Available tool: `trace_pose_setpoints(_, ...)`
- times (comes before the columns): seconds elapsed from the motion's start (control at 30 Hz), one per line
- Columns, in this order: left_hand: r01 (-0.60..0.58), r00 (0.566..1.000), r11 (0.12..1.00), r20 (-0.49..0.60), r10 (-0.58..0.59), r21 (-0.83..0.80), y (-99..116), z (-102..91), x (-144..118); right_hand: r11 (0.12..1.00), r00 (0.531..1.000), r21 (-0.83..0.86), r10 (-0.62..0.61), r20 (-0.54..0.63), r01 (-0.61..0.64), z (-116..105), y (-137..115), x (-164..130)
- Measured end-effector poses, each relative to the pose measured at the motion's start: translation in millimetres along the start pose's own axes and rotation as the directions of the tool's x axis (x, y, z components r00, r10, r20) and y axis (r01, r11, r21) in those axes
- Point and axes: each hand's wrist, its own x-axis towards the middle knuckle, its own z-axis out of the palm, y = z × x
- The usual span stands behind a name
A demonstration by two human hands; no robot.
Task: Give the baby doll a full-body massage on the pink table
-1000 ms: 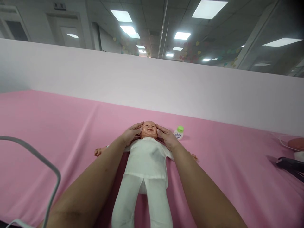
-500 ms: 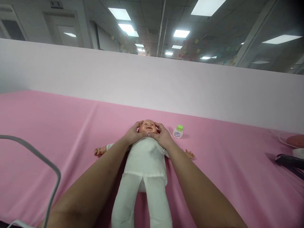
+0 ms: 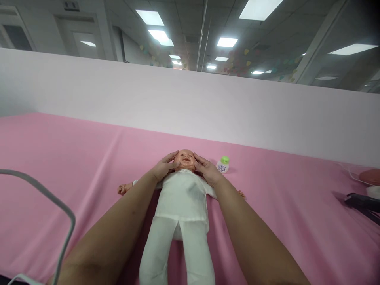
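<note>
Pink cloth (image 3: 74, 158), one doll (image 3: 184, 198), one bottle (image 3: 223, 165) (green-capped), two hands' grip (image 3: 162, 170) (image 3: 208, 172) cupping its head.

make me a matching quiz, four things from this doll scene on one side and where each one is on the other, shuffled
Things:
1. left hand
2. right hand
3. small white bottle with green cap
4. grey cable

Places:
a. far left of the pink sheet
b. beside the doll's head, untouched
c. on the doll's left-of-picture cheek
d. on the doll's right-of-picture cheek

Pairs: 1-c, 2-d, 3-b, 4-a

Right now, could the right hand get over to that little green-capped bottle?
Probably yes: the right hand rests on the doll's head, and only bare pink sheet lies between it and the bottle just beyond.
</note>
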Motion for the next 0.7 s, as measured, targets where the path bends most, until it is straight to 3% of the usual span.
trace_pose_setpoints(0.13, 0.044, 0.997, 0.998, -0.065, -0.041, 0.04, 2.1, -0.4, 1.0, 1.0, 1.0, 0.001, 0.02, -0.022, -0.02, 0.3, -0.3, 0.3)
trace_pose_setpoints(0.27, -0.021, 1.0, 0.996, -0.02, 0.023, 0.09, 2.3, 1.1, 0.5, 0.993, 0.998, -0.103, -0.059, -0.02, 0.056, 8.7, -7.3, -1.8)
trace_pose_setpoints(0.53, -0.131, 0.988, 0.897, -0.021, 0.154, 0.422, -0.6, 6.5, 1.6, 0.916, 0.981, -0.394, -0.144, -0.131, 0.082, 20.2, -2.9, 1.4)
trace_pose_setpoints(0.7, -0.107, 0.985, 0.871, -0.071, 0.16, 0.479, -0.8, 7.7, 1.2, 0.942, 0.981, -0.328, -0.131, -0.146, 0.077, 21.7, -3.8, 0.9)
